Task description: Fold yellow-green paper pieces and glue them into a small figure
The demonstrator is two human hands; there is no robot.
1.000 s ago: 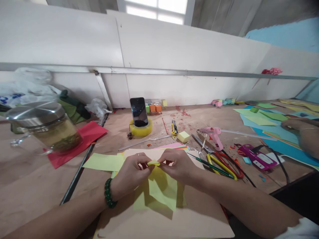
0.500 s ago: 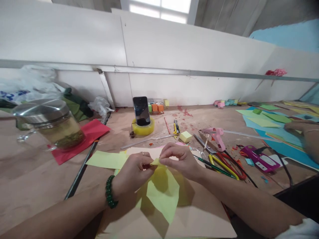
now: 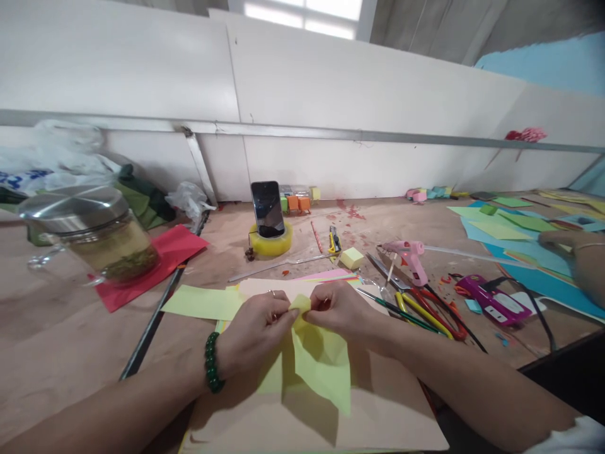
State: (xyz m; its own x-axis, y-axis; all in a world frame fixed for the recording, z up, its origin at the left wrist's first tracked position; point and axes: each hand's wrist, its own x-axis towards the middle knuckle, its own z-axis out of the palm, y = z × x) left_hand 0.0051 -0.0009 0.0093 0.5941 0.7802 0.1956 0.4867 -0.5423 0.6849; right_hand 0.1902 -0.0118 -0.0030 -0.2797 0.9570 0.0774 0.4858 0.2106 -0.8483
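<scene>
On the desk [image 3: 61, 353]: a tan board [image 3: 387, 416], largest thing near the person.
Above the board: a yellow-green paper sheet [image 3: 321, 366], lifted, hanging from both hands.
Left hand [image 3: 253, 331]: fingers pressed together, pinching the sheet's top corner.
Right hand [image 3: 343, 310]: pinching the same corner, touching the left.
Right of the hands: scissors [image 3: 425, 312], pink glue gun [image 3: 409, 257].

You're pinching a thin yellow-green paper sheet [image 3: 321, 362]. Beyond it are lying a flat red paper sheet [image 3: 161, 261] and a pink plastic glue gun [image 3: 409, 257].
</scene>
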